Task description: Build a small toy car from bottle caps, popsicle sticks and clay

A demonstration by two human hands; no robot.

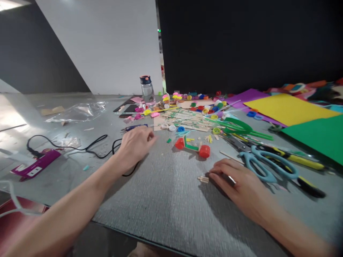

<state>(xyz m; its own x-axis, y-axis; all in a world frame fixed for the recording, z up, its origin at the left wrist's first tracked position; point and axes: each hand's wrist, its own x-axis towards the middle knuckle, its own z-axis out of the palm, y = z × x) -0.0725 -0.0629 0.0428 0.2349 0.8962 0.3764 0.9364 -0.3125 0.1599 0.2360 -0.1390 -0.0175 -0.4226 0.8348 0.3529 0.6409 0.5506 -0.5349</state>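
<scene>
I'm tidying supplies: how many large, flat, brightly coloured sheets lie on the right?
3: the purple sheet at the back, the yellow sheet in the middle, the green sheet nearest. Others may be hidden underneath.

Right hand (241,182) is at short sticks (204,179); left hand (137,143) overlaps black cable (129,175); red-ended piece (192,147) between.

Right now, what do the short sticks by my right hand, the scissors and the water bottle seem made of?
The short sticks by your right hand look like plain wood: pale, matte tan. The scissors have smooth light-blue handles, probably plastic, and grey blades, likely metal. The water bottle has a see-through body, plastic or glass.
</scene>
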